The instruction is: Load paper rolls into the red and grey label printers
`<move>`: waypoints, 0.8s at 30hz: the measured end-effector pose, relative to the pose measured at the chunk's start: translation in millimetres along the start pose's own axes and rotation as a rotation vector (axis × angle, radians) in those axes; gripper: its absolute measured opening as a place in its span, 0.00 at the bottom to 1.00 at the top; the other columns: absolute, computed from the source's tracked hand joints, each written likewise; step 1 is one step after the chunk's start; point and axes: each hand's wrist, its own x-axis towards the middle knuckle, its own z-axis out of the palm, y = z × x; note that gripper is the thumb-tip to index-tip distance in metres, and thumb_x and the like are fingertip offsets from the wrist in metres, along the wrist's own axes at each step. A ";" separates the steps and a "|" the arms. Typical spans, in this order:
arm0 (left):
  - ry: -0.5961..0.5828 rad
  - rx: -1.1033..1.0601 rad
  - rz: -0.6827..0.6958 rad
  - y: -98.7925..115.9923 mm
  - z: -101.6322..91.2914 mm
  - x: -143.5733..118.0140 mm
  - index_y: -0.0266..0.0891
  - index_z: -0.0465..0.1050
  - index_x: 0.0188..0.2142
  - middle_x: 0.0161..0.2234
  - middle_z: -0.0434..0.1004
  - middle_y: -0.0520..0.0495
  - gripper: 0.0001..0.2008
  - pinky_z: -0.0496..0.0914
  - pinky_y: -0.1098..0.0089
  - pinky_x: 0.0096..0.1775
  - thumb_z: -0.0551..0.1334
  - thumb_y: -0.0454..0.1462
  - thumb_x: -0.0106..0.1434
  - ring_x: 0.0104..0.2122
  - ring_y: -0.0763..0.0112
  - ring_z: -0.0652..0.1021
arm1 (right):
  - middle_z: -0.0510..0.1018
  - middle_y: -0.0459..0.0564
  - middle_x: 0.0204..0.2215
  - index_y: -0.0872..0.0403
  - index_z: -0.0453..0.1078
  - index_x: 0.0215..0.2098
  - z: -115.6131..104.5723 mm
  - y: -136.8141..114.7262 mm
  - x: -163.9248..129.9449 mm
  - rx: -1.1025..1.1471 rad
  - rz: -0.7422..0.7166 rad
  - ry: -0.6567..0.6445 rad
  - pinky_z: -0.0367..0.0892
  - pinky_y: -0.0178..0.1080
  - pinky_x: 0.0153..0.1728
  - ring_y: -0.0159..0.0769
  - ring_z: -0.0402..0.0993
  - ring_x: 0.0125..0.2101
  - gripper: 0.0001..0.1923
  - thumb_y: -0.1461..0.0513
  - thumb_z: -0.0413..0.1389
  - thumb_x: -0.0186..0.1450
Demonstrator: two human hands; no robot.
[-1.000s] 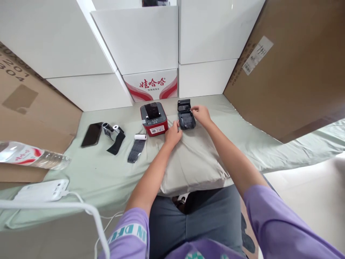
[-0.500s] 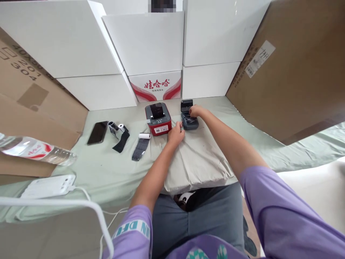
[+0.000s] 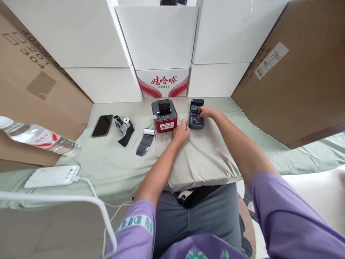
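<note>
A small dark-grey label printer (image 3: 196, 124) lies on the cloth with its black lid (image 3: 197, 102) raised. My right hand (image 3: 205, 111) reaches in from the right, fingertips bent together over its compartment. Shiny dark film shows there; what the fingertips pinch, if anything, is too small to make out. Just left of this printer my left hand (image 3: 181, 133) rests on the cloth, thumb and fingers slightly apart, with nothing visible in it. Close beside that hand stands a red and grey printer (image 3: 165, 117), a dark strip (image 3: 164, 107) sticking up from its top.
A white roll with a dark strip (image 3: 145, 142), two more rolls (image 3: 125, 129) and a phone (image 3: 102, 126) lie left. Further left are a water bottle (image 3: 40, 136) and a white power bank (image 3: 52, 176) with a cable. White boxes (image 3: 157, 39) and brown cartons (image 3: 291, 72) surround the surface.
The view has shifted, so the table items appear a little further right. Both hands stay at the small printer, the right one still over its compartment.
</note>
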 end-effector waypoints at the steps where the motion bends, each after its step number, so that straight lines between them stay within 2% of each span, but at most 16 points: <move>1: 0.004 -0.004 0.004 -0.6 0.5 0.2 0.45 0.66 0.54 0.45 0.84 0.43 0.14 0.72 0.63 0.44 0.56 0.37 0.69 0.45 0.56 0.83 | 0.85 0.57 0.43 0.55 0.83 0.40 -1.7 -0.8 2.0 0.000 -0.004 -0.006 0.74 0.43 0.50 0.49 0.80 0.45 0.13 0.69 0.67 0.56; 5: 0.013 -0.074 0.055 -2.3 -0.7 -3.2 0.46 0.65 0.56 0.49 0.83 0.43 0.18 0.72 0.63 0.46 0.55 0.35 0.68 0.45 0.58 0.83 | 0.86 0.53 0.36 0.52 0.82 0.30 -4.6 -2.6 7.4 -0.001 -0.014 -0.011 0.72 0.43 0.50 0.49 0.80 0.45 0.10 0.71 0.69 0.52; 7: 0.009 -0.136 0.131 -1.9 -3.0 -6.7 0.48 0.64 0.58 0.54 0.82 0.45 0.20 0.72 0.64 0.47 0.55 0.34 0.67 0.45 0.60 0.82 | 0.86 0.54 0.37 0.52 0.81 0.30 -3.3 -0.9 5.8 0.009 -0.037 0.002 0.71 0.42 0.50 0.49 0.80 0.46 0.09 0.70 0.69 0.52; 9: -0.011 -0.156 0.177 -0.2 -5.3 -9.5 0.49 0.65 0.58 0.55 0.81 0.47 0.21 0.72 0.65 0.48 0.55 0.34 0.67 0.45 0.61 0.82 | 0.86 0.55 0.41 0.54 0.81 0.33 -1.3 3.2 0.8 0.028 -0.072 0.024 0.71 0.41 0.50 0.48 0.79 0.47 0.09 0.69 0.68 0.54; 13: -0.032 -0.104 0.116 5.2 -8.4 -11.4 0.50 0.66 0.58 0.53 0.82 0.46 0.22 0.72 0.64 0.48 0.55 0.33 0.66 0.48 0.58 0.82 | 0.83 0.54 0.49 0.56 0.77 0.46 2.6 13.8 -11.8 0.086 -0.133 0.086 0.70 0.38 0.49 0.42 0.77 0.48 0.16 0.66 0.64 0.59; 16: -0.041 -0.094 0.099 7.4 -9.0 -10.9 0.51 0.65 0.60 0.54 0.82 0.46 0.23 0.72 0.64 0.48 0.55 0.33 0.67 0.49 0.57 0.82 | 0.80 0.55 0.51 0.56 0.73 0.51 5.0 20.0 -16.6 0.266 -0.139 0.118 0.73 0.39 0.46 0.39 0.76 0.43 0.20 0.65 0.62 0.60; 18: -0.053 -0.100 0.113 7.0 -8.6 -10.2 0.51 0.65 0.61 0.54 0.82 0.46 0.24 0.72 0.64 0.48 0.55 0.34 0.67 0.49 0.57 0.82 | 0.79 0.56 0.52 0.55 0.72 0.50 4.7 23.5 -18.2 0.447 -0.108 0.098 0.75 0.42 0.43 0.39 0.76 0.40 0.19 0.65 0.61 0.59; 20: -0.052 -0.109 0.129 5.6 -7.8 -9.4 0.51 0.63 0.64 0.54 0.82 0.45 0.26 0.72 0.64 0.48 0.55 0.34 0.67 0.51 0.57 0.81 | 0.79 0.56 0.52 0.54 0.71 0.47 1.5 25.9 -20.7 0.604 -0.108 0.095 0.77 0.45 0.44 0.41 0.77 0.41 0.16 0.64 0.60 0.59; 22: -0.046 -0.114 0.131 4.2 -7.0 -8.9 0.50 0.63 0.65 0.52 0.82 0.45 0.27 0.72 0.64 0.48 0.55 0.34 0.67 0.52 0.56 0.81 | 0.80 0.55 0.49 0.53 0.70 0.43 -4.9 25.6 -26.5 0.723 -0.162 0.200 0.75 0.48 0.51 0.43 0.77 0.46 0.14 0.65 0.61 0.58; 24: -0.049 -0.117 0.128 3.4 -6.8 -9.2 0.50 0.65 0.63 0.48 0.83 0.45 0.25 0.72 0.63 0.48 0.56 0.34 0.67 0.50 0.56 0.82 | 0.81 0.54 0.47 0.52 0.69 0.41 -13.1 19.8 -37.0 0.821 -0.231 0.384 0.72 0.49 0.56 0.43 0.77 0.51 0.13 0.65 0.61 0.58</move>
